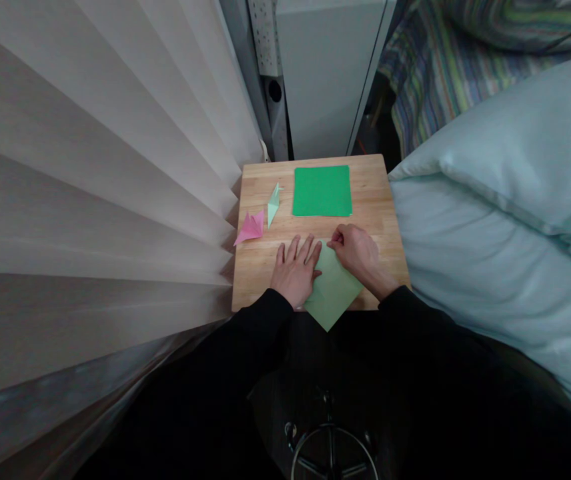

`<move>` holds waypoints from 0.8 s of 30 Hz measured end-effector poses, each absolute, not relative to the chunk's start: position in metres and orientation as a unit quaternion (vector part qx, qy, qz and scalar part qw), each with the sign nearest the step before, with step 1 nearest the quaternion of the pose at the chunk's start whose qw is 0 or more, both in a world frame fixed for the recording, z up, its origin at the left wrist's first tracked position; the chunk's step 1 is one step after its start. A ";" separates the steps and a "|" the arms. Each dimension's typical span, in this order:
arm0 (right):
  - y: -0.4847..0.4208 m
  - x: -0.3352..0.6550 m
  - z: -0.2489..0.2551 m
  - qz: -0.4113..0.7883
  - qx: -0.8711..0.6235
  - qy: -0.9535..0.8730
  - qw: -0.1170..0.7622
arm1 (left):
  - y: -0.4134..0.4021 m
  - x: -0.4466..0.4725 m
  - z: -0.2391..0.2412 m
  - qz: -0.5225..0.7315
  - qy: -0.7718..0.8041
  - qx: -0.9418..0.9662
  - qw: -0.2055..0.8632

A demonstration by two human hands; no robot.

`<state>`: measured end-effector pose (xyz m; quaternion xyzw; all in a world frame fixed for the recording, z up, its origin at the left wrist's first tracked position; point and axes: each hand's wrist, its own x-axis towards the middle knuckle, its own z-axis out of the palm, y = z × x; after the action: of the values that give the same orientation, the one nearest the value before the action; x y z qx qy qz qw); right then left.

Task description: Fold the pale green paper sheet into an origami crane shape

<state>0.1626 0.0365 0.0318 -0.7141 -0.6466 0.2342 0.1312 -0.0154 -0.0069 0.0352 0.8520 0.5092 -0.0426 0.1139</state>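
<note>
A pale green folded sheet of paper [333, 290] lies at the near edge of a small wooden table [375, 187], one corner hanging over the edge. My left hand [296, 270] rests flat on the sheet's left side, fingers stretched out. My right hand [358, 253] is closed, pinching the sheet's top corner. Both sleeves are black.
A stack of bright green square paper [322, 191] lies at the table's far side. A folded pale mint figure [274, 202] and a folded pink figure [250, 227] sit at the left. Pleated curtain [90, 187] on the left, pale blue bedding [505, 220] on the right.
</note>
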 end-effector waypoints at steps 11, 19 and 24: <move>0.036 0.162 0.032 0.225 -0.712 -0.655 0.117 | -0.003 -0.019 0.038 -0.059 0.499 0.856 0.123; 0.016 0.145 0.015 0.172 -0.692 -0.676 0.184 | -0.011 -0.015 0.033 -0.038 0.517 0.848 0.114; 0.007 0.138 -0.001 0.106 -0.671 -0.694 0.240 | -0.014 -0.015 0.026 -0.023 0.519 0.849 0.100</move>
<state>0.1382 0.0073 -0.0010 -0.6705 -0.6939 0.1060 0.2402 -0.0148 -0.0142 0.0264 0.8485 0.5191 -0.0229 0.1002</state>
